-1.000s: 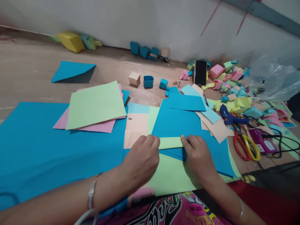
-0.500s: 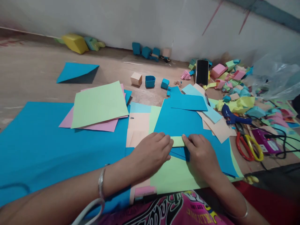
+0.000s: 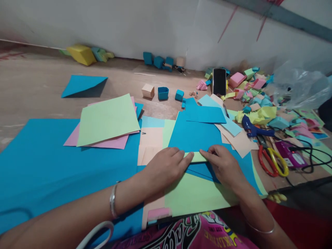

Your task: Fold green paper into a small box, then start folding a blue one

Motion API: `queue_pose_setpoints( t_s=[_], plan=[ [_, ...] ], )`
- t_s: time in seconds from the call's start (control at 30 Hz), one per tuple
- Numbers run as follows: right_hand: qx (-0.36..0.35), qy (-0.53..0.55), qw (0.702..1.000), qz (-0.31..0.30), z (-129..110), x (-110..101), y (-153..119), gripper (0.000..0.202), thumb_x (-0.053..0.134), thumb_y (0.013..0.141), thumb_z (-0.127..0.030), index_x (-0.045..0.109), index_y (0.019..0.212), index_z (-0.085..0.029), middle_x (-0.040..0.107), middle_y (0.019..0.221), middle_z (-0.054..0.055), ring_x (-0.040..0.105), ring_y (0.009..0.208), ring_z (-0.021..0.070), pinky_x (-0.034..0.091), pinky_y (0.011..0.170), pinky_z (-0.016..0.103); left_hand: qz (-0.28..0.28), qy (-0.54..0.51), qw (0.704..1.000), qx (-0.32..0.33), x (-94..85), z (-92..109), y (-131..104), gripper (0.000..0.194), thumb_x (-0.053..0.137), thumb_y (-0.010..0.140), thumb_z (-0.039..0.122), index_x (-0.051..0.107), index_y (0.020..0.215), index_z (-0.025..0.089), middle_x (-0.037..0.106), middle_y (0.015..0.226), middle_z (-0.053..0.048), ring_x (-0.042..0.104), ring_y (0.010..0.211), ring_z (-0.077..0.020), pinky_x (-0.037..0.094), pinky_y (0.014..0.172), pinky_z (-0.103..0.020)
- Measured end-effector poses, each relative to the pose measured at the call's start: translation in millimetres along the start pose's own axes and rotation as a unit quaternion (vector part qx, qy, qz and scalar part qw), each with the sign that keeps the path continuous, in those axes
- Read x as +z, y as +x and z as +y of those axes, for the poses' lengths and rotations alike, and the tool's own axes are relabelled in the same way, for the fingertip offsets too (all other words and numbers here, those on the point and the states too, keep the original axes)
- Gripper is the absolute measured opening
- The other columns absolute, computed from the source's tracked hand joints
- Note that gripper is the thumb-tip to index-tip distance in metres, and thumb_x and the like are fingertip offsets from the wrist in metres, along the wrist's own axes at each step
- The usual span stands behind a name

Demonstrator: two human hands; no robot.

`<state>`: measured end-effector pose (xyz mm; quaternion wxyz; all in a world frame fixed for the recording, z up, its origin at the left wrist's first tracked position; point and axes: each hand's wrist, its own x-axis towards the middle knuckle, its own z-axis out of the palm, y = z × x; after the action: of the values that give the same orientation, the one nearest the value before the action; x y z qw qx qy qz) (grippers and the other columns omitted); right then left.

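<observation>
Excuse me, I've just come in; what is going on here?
A person has the fingers of the left hand and right hand on a narrow light-green paper strip, over blue paper. Whether they pinch or press it is unclear. The scissors and glue gun lie to the right, untouched.

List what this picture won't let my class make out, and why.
In the head view:
- Ends of the flat pale-green paper strip: covered by the left hand and right hand.
- White curved loop: cut off by the bottom edge.
- Dark object: cut off by the right edge.
- Peach scraps: too small.
</observation>
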<state>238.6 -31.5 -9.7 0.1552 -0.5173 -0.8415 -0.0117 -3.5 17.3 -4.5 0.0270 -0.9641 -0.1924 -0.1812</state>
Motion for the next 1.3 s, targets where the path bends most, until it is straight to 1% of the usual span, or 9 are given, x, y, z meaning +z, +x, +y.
queue_pose_setpoints(
  t_s=[0.17,0.33,0.5,0.6,0.77,0.9,0.97,1.07,1.3],
  plan=[
    [0.0,0.009,1.0,-0.006,2.4,-0.2,-1.3,0.03,0.041,0.096,-0.014,0.065,0.115,-0.017,0.057,0.088,0.009,0.05,0.082,0.0181,0.041,0.066,0.03,0.012,0.047,0.999,0.012,-2.7,2.8,0.7,0.038,0.036,0.092,0.004,0.044,0.129,0.003,0.068,0.084,-0.012,0.065,0.08,-0.0223,0.051,0.064,-0.033],
    [0.03,0.052,0.998,0.012,-3.6,-4.5,0.8,0.029,0.045,0.093,-0.013,0.068,0.111,-0.017,0.06,0.089,0.01,0.056,0.085,0.0194,0.047,0.068,0.031,0.062,0.035,0.997,-0.024,-0.3,-2.7,-3.4,0.042,0.035,0.089,0.0,0.043,0.131,0.002,0.069,0.083,-0.011,0.066,0.073,-0.02,0.054,0.06,-0.032],
    [0.12,0.199,0.967,0.105,-20.3,-15.9,1.7,0.018,0.056,0.088,-0.016,0.071,0.097,-0.021,0.066,0.09,0.006,0.063,0.083,0.0166,0.052,0.068,0.027,0.127,-0.063,0.986,-0.086,1.3,-5.5,-11.0,0.045,0.041,0.091,0.005,0.041,0.136,0.012,0.072,0.09,-0.008,0.068,0.078,-0.0181,0.056,0.065,-0.031],
    [0.138,0.24,0.942,0.187,-35.5,-26.1,4.4,0.013,0.059,0.087,-0.015,0.069,0.091,-0.022,0.069,0.088,0.004,0.066,0.081,0.0157,0.054,0.071,0.027,0.141,-0.148,0.97,-0.134,0.8,-6.2,-11.2,0.034,0.046,0.093,0.014,0.052,0.127,0.018,0.074,0.093,-0.005,0.07,0.078,-0.0165,0.056,0.065,-0.029],
    [0.055,0.194,0.949,0.243,-63.1,-40.6,15.2,0.016,0.056,0.087,-0.009,0.065,0.096,-0.019,0.072,0.089,0.005,0.067,0.086,0.0166,0.054,0.077,0.028,0.147,-0.234,0.951,-0.141,-11.3,-2.3,-5.0,0.018,0.053,0.093,0.025,0.065,0.106,0.02,0.074,0.093,-0.004,0.069,0.084,-0.0165,0.057,0.072,-0.031],
    [-0.007,0.128,0.958,0.257,-77.1,-43.5,25.7,0.017,0.052,0.088,-0.009,0.063,0.097,-0.017,0.072,0.085,0.008,0.067,0.081,0.0178,0.054,0.073,0.029,0.213,-0.311,0.915,-0.142,-34.1,6.0,0.7,0.026,0.064,0.087,0.039,0.066,0.102,0.019,0.072,0.095,-0.007,0.066,0.092,-0.0169,0.055,0.082,-0.034],
    [-0.026,0.114,0.958,0.26,-81.5,-42.3,30.2,0.016,0.052,0.088,-0.009,0.063,0.097,-0.016,0.071,0.084,0.009,0.067,0.079,0.0184,0.055,0.07,0.03,0.24,-0.334,0.902,-0.132,-46.2,9.6,2.5,0.022,0.068,0.085,0.035,0.066,0.099,0.018,0.072,0.09,-0.005,0.065,0.088,-0.0153,0.055,0.078,-0.032],
    [-0.038,0.103,0.957,0.269,-86.3,-39.8,34.9,0.018,0.053,0.086,-0.007,0.063,0.099,-0.016,0.071,0.084,0.009,0.067,0.079,0.0183,0.054,0.07,0.03,0.255,-0.33,0.898,-0.138,-58.7,12.1,2.7,0.012,0.069,0.085,0.025,0.066,0.095,0.019,0.072,0.087,-0.003,0.064,0.084,-0.0139,0.054,0.075,-0.031],
    [-0.042,0.078,0.955,0.282,-89.6,-38.2,38.2,0.017,0.056,0.085,-0.004,0.063,0.096,-0.014,0.071,0.082,0.009,0.066,0.077,0.0179,0.053,0.07,0.029,0.284,-0.33,0.891,-0.129,-57.0,9.0,0.4,0.014,0.072,0.081,0.015,0.067,0.093,0.019,0.073,0.083,-0.001,0.065,0.079,-0.0125,0.055,0.072,-0.029]
  ],
)
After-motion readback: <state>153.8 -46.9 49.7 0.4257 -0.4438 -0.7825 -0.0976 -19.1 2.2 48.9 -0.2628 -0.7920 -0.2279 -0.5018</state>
